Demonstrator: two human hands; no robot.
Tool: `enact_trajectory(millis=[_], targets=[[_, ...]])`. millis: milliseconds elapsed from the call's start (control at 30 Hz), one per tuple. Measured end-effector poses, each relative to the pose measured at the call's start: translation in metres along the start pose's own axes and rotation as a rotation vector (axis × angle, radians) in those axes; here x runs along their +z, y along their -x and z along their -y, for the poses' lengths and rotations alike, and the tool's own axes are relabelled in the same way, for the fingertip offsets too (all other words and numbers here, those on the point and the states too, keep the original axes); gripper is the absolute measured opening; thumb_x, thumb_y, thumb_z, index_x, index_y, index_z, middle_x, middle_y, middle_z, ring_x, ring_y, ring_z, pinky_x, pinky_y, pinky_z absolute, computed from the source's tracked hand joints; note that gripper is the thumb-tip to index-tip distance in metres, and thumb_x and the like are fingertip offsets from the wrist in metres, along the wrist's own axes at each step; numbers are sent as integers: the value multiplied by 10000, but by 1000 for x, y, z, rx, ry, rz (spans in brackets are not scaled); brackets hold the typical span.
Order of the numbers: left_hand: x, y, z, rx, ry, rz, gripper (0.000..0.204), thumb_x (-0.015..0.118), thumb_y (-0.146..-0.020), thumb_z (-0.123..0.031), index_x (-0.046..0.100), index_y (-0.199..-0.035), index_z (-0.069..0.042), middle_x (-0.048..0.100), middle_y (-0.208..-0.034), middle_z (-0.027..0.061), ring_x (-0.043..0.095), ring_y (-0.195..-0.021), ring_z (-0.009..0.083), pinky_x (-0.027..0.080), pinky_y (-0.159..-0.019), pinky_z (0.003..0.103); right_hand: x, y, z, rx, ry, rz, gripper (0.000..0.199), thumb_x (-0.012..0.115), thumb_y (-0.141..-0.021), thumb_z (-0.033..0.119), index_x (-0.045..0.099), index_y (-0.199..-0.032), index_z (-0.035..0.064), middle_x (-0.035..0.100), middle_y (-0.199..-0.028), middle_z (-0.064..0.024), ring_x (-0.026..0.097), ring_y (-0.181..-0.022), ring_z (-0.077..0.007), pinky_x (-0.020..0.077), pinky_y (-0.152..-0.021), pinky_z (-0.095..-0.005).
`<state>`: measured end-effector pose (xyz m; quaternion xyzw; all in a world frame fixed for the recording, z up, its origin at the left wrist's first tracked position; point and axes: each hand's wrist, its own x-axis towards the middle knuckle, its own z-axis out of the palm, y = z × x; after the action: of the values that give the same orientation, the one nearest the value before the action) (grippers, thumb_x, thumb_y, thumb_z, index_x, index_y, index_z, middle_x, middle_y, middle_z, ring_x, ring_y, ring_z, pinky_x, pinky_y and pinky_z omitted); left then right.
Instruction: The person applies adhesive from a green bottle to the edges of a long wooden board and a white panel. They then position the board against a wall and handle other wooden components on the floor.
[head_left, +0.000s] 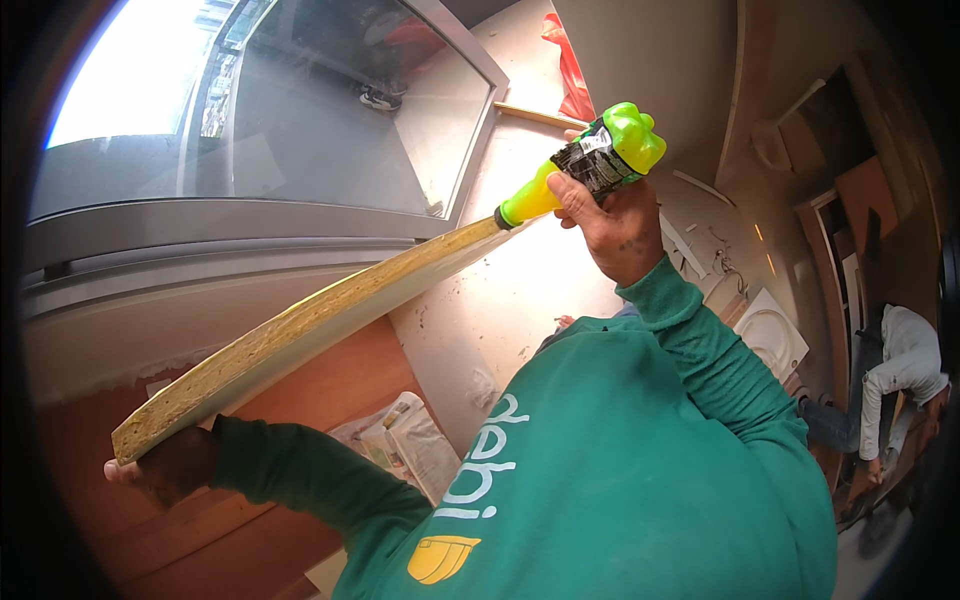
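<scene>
My right hand (622, 228) is wrapped round a bright green and yellow plastic bottle (541, 197) with a black label. The bottle is tilted neck down, its base up to the right. Its dark tip meets the far end of the narrow edge of a long board (300, 325). That edge looks yellowish and rough, and the board's pale face shows below it. At the near left end, my left hand (172, 468) supports the board from underneath. Its fingertips show past the corner; the rest of the hand is in shadow.
A grey-framed glass window (330, 130) stands open beyond the board. Reddish-brown panels (335, 375) and a plastic-wrapped package (415, 450) lie below it. A red bag (570, 75) is at the back. At the right, a person in a pale top (905, 370) bends over near a white basin (768, 335).
</scene>
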<state>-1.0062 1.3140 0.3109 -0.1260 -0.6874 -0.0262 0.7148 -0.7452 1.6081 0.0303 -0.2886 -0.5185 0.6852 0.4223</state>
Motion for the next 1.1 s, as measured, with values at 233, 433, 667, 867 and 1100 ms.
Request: enact_trajectory(millis=[233,433,667,867,1100], targets=[[-2,-3,-18,-87,238,-42,441,641,-882,-423,569,-974,2,686,-736,98,713,-617,271,572,-494,369,-32,-13,-50,83,68,-126,364,749,-926,199,623,-1187,-19,694,-904,-101,684,-701,-145,581,-624,-268],[20,-12,34,264,-225,-159,460,696,-837,-438,567,-938,-9,655,-739,89,707,-621,255,590,-560,359,-59,-38,-54,129,-151,-374,408,774,-901,307,668,-1120,-21,727,-950,-116,729,-705,-176,619,-620,-256],[17,-30,46,327,-364,-226,342,695,-865,-375,599,-855,-48,655,-726,68,689,-596,240,594,-559,361,-118,-44,-53,151,-95,-483,402,773,-899,296,684,-1080,-51,731,-923,-133,724,-689,-161,609,-594,-230],[29,-39,64,262,-165,-256,243,668,-910,-285,631,-778,-84,651,-718,27,688,-675,207,601,-669,343,-119,-30,-72,261,-11,-419,372,767,-900,235,681,-1075,-81,734,-921,-163,727,-661,-172,611,-572,-246],[4,-40,55,592,-410,-285,182,682,-889,-250,638,-792,-102,647,-742,3,664,-672,182,574,-716,337,-120,-28,-82,224,22,-380,369,778,-895,260,665,-1060,-51,719,-893,-124,713,-656,-160,605,-572,-257]])
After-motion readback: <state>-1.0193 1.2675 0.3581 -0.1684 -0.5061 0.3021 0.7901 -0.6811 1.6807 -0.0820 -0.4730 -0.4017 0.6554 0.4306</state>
